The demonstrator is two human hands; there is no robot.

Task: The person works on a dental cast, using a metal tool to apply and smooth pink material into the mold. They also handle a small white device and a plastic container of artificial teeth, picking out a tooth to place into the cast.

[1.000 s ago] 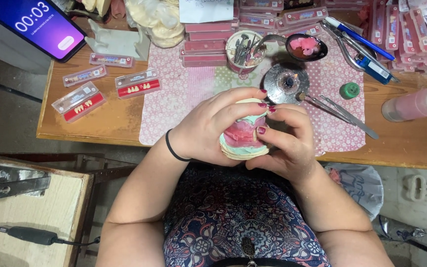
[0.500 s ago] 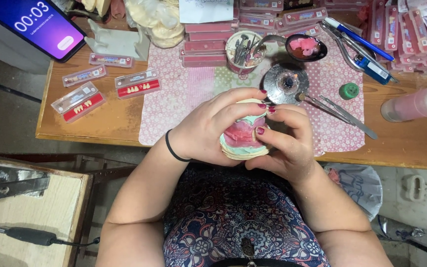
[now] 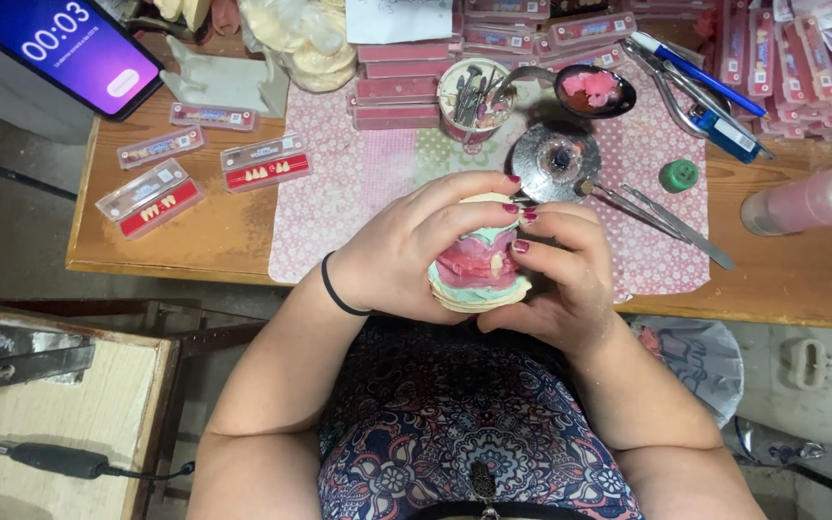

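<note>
Dental cast (image 3: pixel 479 274) with pink wax rims sits mid-frame, just below the wooden table (image 3: pixel 195 236) edge, base down, long axis roughly horizontal. Left hand (image 3: pixel 416 250) cups it from the left; right hand (image 3: pixel 560 279) grips the right side, fingertips (image 3: pixel 522 247) pressing the wax.

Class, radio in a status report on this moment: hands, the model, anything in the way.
Left hand and right hand both gripping the denture model. Held above the table edge. Nothing in the way.
</note>
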